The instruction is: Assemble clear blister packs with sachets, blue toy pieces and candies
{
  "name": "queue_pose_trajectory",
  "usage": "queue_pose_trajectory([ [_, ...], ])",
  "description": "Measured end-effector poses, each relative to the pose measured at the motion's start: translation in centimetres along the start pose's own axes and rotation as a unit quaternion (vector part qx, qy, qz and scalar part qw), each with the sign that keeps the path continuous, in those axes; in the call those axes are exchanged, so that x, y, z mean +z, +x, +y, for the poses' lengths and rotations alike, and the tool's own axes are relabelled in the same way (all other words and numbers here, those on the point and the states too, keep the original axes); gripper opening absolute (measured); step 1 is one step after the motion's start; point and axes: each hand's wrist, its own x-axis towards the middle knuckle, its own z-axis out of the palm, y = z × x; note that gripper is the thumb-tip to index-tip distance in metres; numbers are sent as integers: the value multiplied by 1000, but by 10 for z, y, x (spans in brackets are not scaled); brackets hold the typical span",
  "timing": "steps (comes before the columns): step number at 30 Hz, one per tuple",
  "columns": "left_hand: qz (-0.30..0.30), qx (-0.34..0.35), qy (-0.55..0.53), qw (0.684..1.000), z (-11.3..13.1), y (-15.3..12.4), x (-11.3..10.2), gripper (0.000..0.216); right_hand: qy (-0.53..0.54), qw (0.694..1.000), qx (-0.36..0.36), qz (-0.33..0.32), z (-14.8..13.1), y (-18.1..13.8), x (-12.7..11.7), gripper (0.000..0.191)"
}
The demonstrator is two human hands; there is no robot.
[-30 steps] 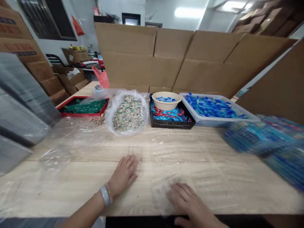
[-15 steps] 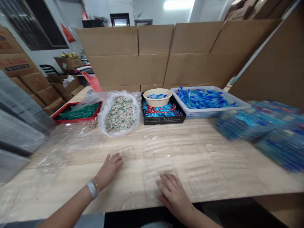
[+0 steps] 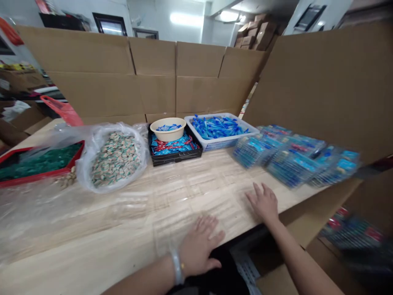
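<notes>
My left hand [image 3: 200,244] lies flat on a clear plastic sheet [image 3: 184,205] near the front edge of the wooden table [image 3: 92,254], fingers spread, a pale bracelet on the wrist. My right hand [image 3: 263,202] rests palm down further right on the table, fingers stretched toward rows of blue packets [image 3: 291,157]. Neither hand holds anything.
Along the back stand a red tray of green pieces [image 3: 18,178], a clear bag of wrapped sweets [image 3: 115,157], a black tray with a cream bowl [image 3: 168,128] and a white basket of blue sachets [image 3: 219,128]. Cardboard walls [image 3: 322,82] enclose the table. More packets lie lower right.
The view has swung to the right. My right hand has moved right toward the blue packets; my left hand now lies near the table's front edge, on the plastic sheet.
</notes>
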Motion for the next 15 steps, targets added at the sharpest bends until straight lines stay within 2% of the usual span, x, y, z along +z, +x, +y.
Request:
queue_pose_trajectory([
  [3, -7, 58, 4, 998, 5, 43, 12, 67, -12, 998, 25, -65, 7, 41, 10, 58],
  [5, -8, 65, 22, 998, 0, 54, 15, 64, -8, 994, 11, -104, -2, 52, 14, 59],
  [8, 7, 67, 64, 996, -16, 50, 17, 64, 2, 992, -39, -123, -16, 51, 17, 59],
  [11, 55, 90, 136, 985, -34, 38, 19, 56, 9, 992, -67, -105, -26, 53, 19, 64],
  [13, 97, 104, 187, 972, -43, 34, 19, 47, 14, 994, -72, -85, -37, 68, 18, 65],
  [15, 130, 111, 220, 960, -50, 34, 19, 42, 27, 991, -112, -66, -55, 95, 19, 63],
])
